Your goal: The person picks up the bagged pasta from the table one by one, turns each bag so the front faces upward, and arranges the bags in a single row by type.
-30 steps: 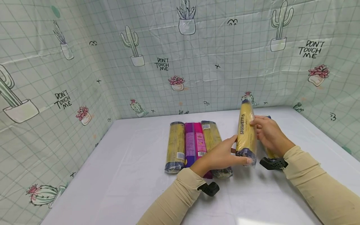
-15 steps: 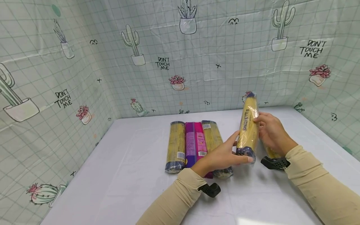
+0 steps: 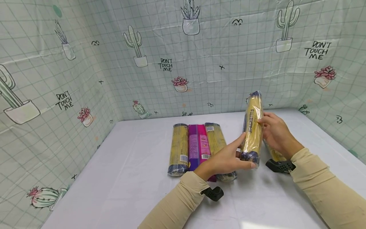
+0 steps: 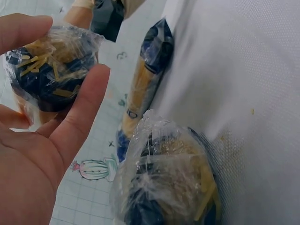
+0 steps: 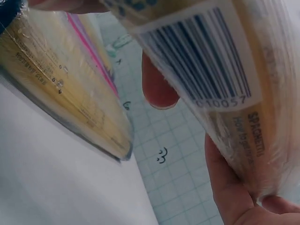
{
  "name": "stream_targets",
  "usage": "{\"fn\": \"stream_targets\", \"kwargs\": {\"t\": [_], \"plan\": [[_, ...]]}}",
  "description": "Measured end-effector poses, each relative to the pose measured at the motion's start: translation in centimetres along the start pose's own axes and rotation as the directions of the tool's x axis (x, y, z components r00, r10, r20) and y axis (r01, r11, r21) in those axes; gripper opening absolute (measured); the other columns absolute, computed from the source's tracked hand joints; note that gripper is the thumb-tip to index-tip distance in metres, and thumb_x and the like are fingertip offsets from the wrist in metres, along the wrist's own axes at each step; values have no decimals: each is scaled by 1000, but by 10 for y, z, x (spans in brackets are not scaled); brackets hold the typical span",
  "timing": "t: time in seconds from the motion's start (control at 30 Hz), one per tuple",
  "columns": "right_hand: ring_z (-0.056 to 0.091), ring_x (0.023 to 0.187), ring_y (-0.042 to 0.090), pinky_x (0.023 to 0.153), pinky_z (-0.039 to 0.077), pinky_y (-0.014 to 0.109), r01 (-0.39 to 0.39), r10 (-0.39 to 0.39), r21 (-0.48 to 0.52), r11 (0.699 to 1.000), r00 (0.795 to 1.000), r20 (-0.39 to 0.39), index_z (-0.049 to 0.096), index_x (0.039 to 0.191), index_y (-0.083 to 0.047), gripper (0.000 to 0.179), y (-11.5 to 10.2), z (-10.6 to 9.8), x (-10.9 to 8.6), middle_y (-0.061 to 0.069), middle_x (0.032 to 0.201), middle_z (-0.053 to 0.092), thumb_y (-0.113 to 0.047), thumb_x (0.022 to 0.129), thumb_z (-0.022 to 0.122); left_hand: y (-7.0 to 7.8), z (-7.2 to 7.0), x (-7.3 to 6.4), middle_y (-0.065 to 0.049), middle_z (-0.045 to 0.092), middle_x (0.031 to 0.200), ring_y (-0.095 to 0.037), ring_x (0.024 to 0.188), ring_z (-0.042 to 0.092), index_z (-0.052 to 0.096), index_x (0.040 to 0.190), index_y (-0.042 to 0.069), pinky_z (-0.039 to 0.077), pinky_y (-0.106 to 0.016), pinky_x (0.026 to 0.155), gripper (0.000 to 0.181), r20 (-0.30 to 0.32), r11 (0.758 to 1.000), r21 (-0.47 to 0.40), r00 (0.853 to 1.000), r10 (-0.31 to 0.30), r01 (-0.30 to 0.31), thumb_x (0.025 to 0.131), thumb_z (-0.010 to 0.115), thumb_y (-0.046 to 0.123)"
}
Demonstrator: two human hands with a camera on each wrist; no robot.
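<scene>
A clear-wrapped spaghetti pack [image 3: 252, 130], yellow with dark blue ends, is held tilted above the table, its far end raised. My left hand [image 3: 224, 159] grips its near end between thumb and fingers; that end shows cut pasta through the film in the left wrist view. At the pack's right side, my right hand [image 3: 276, 132] holds it with thumb and fingers. A printed barcode [image 5: 201, 56] faces the right wrist camera. Another spaghetti pack [image 3: 275, 155] lies on the table, partly hidden by the right hand.
Left of the hands, a yellow pack [image 3: 179, 146], a purple-pink pack [image 3: 193, 146] and a second yellow pack [image 3: 215, 136] lie side by side on the white table [image 3: 137, 178]. The left forearm covers some of their near ends. A cactus-print cloth [image 3: 217, 57] stands behind.
The held spaghetti pack has risen slightly at its far end, swung a little rightward and turned, shifting its printed label. The right hand has moved slightly up and right; the left hand barely moved.
</scene>
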State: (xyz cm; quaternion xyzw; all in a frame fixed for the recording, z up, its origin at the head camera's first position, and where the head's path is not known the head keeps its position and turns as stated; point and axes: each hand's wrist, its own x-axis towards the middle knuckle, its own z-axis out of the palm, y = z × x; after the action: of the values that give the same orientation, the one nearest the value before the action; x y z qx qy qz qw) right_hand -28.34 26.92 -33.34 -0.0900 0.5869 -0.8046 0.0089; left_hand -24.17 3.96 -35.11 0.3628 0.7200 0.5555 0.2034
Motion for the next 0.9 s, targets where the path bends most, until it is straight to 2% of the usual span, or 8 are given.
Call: {"fn": "stream_targets", "kwargs": {"t": [0.07,0.17,0.23,0.3,0.43,0.53,0.73,0.9], "plan": [[51,117,17,90,52,26,6,-6,-7,1000,1000,30,20,154,-4,57,-1,1,0,17,142,32,-9,104,47,0,0,0,4,44,141,-5,102,62,8,162,33,55,-25,81,102,-8,1000,15,1000,7,-6,89,77,15],[39,133,27,93,51,24,18,-13,-54,998,996,90,4,160,-2,68,-3,3,-1,25,156,15,-13,106,44,1,0,0,0,46,144,-5,104,62,8,162,27,54,-23,81,102,-31,998,64,999,13,-11,89,78,15],[30,139,30,94,50,23,19,-11,-65,998,993,114,1,160,-3,70,-5,4,-1,26,161,4,-14,107,46,2,0,1,-2,48,144,-5,103,62,9,162,23,54,-21,80,103,-44,991,128,999,32,-26,88,80,15],[30,140,29,94,50,23,20,-10,-81,997,992,123,1,160,-4,72,-6,6,-1,27,162,1,-16,107,48,2,2,2,-4,51,140,-3,103,62,9,162,18,53,-18,80,103,-45,978,203,997,60,-50,87,80,15],[45,127,15,93,50,22,16,-4,-108,994,994,107,5,160,-3,74,-7,7,-2,27,161,8,-16,105,54,3,5,5,-3,58,127,1,101,59,10,161,8,49,-12,83,104,-31,937,333,992,120,-103,86,81,13],[50,121,10,93,50,22,12,1,-122,992,994,106,6,161,-5,75,-6,8,-2,24,159,14,-16,105,54,3,4,5,-4,58,123,2,100,57,12,161,8,47,-10,83,103,-42,919,380,991,128,-103,85,82,14],[54,117,12,95,50,23,21,-14,-72,997,995,103,2,160,-3,79,-5,6,-2,13,142,33,-7,103,55,3,3,3,-8,53,132,-1,106,55,16,161,12,46,-11,85,103,-73,911,406,991,109,-71,84,83,21],[56,113,12,94,50,23,15,-11,-55,998,997,78,2,160,-1,80,-5,7,-3,10,135,38,-5,102,57,3,5,3,-8,50,136,-2,108,54,17,161,16,46,-12,86,104,-94,917,398,993,71,-28,83,84,26]]}}
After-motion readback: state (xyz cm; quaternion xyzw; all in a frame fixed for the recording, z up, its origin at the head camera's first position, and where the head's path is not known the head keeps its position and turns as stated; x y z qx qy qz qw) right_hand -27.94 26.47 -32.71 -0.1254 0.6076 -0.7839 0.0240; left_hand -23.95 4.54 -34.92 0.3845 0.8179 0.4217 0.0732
